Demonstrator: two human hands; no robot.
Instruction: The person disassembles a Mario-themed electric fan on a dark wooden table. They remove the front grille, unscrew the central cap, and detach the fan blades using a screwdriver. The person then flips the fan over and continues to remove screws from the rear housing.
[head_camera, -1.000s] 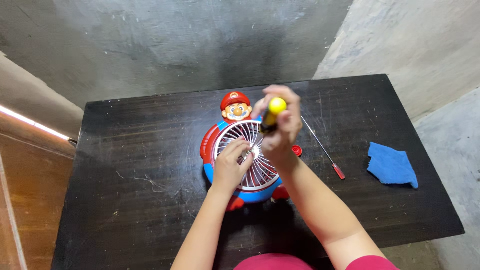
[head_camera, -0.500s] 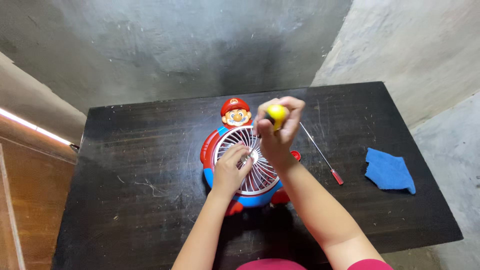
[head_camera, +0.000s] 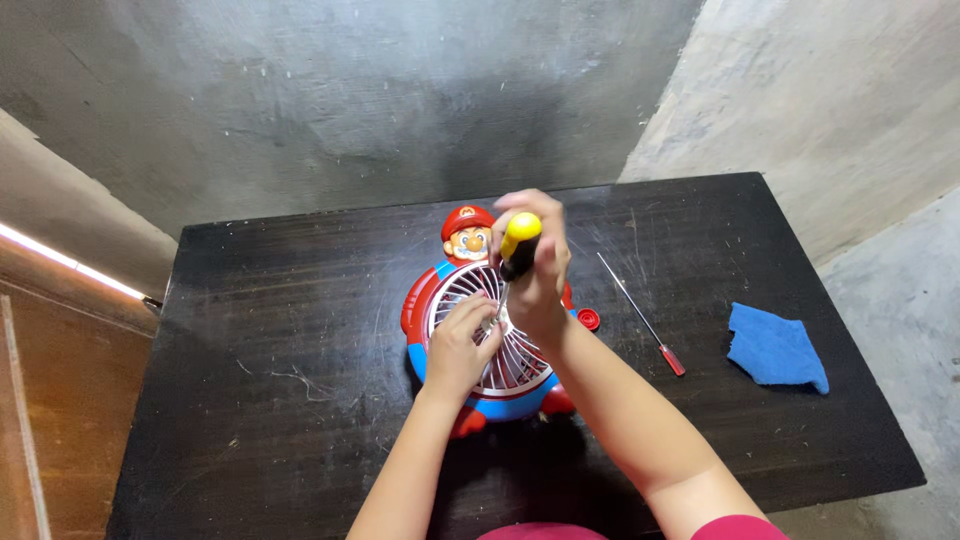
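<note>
So there's a little toy fan (head_camera: 480, 335) shaped like a cartoon figure in a red cap, lying flat on its back in the middle of a scratched black table (head_camera: 260, 400). White round grille faces up, red and blue body around it, the figure's head at the far edge of the grille.

The right hand (head_camera: 535, 275) is right over the fan's grille, fingers wrapped tight around a screwdriver (head_camera: 518, 248) with a yellow and black handle. It's held nearly upright, the yellow end up toward the camera and the shaft pointing down at the hub of the grille. The tip itself is hidden behind the fingers, so can't say exactly what it's seated in.

The left hand (head_camera: 458, 345) rests on the grille on the near-left side of the hub, fingers curled in and pinching at the screwdriver shaft just above the hub.

Just right of the fan, touching or nearly touching its body, sits a small red cap (head_camera: 588, 320). Further right of the fan lies a thin second screwdriver (head_camera: 640, 314) with a red handle, flat on the table. Well beyond that, still right of the fan, is a crumpled blue cloth (head_camera: 778, 348).
</note>
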